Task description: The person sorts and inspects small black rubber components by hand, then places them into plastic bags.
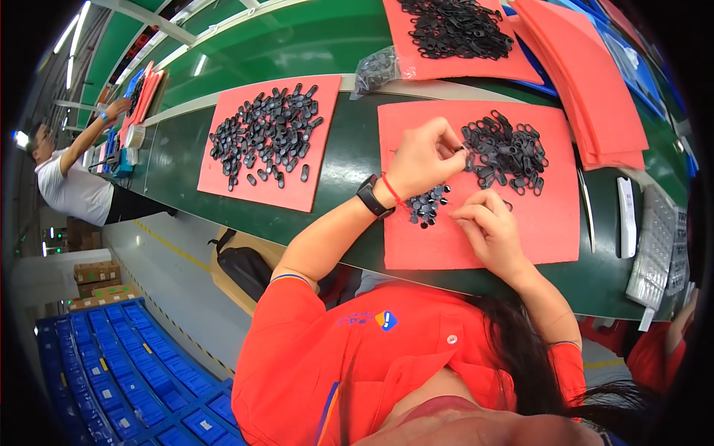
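My left hand [425, 157], with a black band on the wrist, is closed in a pinch at the left edge of a pile of black looped plastic parts [513, 156]. A small dark piece shows at its fingertips, too small to name. Below that wrist lies a cluster of small shiny dark round pieces [425, 211]. My right hand [489, 229] hangs over the pink foam sheet [416, 249] just right of the cluster. Its thumb and fingers are drawn together, and whatever they hold cannot be made out. Both piles rest on this sheet.
Left on the green bench stands another pink sheet [290, 195] covered with black parts. Behind are a clear bag [375, 72], a further sheet of black loops [454, 30] and stacked pink foam [587, 89]. A white tool [627, 215] and plastic trays [654, 245] lie right. Another person [74, 175] works far left.
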Tool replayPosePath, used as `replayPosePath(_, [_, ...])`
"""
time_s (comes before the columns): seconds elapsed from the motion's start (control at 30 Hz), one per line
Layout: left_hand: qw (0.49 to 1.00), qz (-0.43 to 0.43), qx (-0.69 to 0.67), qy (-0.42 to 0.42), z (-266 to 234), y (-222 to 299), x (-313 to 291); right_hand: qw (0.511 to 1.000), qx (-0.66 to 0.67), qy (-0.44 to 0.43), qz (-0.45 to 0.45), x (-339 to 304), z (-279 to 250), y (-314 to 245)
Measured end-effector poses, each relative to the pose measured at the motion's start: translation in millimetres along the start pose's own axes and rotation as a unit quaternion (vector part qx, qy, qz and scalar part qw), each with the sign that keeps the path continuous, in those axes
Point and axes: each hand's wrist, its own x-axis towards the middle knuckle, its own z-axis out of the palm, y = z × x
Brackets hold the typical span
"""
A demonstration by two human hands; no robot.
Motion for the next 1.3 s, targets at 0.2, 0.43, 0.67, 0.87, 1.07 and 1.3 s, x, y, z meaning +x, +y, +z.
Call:
replayPosePath(0.2, [0.963,0.234,0.133,0.017,9,-1,-4,0.999,0.023,0.042,0.017,0,-8,3])
replayPosePath(0.43, [0.736,0.529,0.422,0.009,9,6,-19,0.919,0.276,0.158,0.232,6,-18,6])
replayPosePath(0.67, [0.816,0.503,0.281,-0.039,26,10,-36,0.913,0.293,0.163,0.234,6,-26,13])
replayPosePath(0.87, [0.955,0.292,0.053,0.010,23,17,-34,0.898,0.327,0.181,0.232,1,-26,15])
replayPosePath(1.07, [0.991,0.099,-0.076,-0.041,19,12,-37,0.909,0.331,0.126,0.221,-1,-20,15])
replayPosePath(1.3, [0.991,0.082,-0.088,-0.064,20,11,-36,0.913,0.308,0.151,0.220,1,-19,17])
